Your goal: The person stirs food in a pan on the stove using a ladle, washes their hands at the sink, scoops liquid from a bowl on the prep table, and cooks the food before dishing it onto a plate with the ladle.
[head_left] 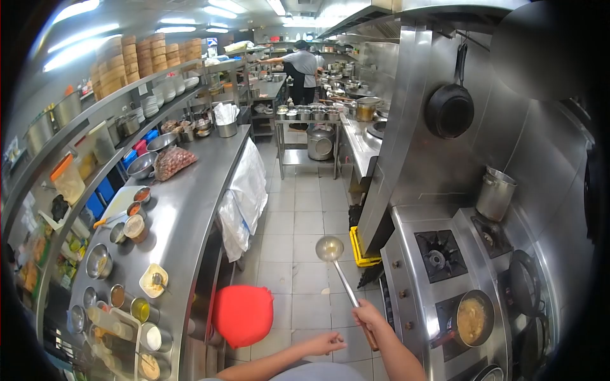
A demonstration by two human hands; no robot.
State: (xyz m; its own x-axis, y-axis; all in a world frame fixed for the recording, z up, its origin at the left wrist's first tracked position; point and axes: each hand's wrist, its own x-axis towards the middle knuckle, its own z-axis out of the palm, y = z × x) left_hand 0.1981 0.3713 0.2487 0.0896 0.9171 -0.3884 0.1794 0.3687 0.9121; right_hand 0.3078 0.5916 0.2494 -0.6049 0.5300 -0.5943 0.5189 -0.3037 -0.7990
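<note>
The right hand [368,315] grips a ladle [347,285], fingers wrapped round it; the left hand [328,343] hangs nearby, fingers half curled; a pan [489,316] holds food [471,321].

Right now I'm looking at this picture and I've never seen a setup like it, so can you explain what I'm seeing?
There is no machine here, just a person's bare hands. The one picture comes from a camera worn on their head, looking forward and down in a kitchen. The right hand holds a ladle over the aisle; the left hand is loosely curled, with nothing visible in it. On the counter at left are bowls and a bag. On the stove at right sits a pan with food in it.
</note>
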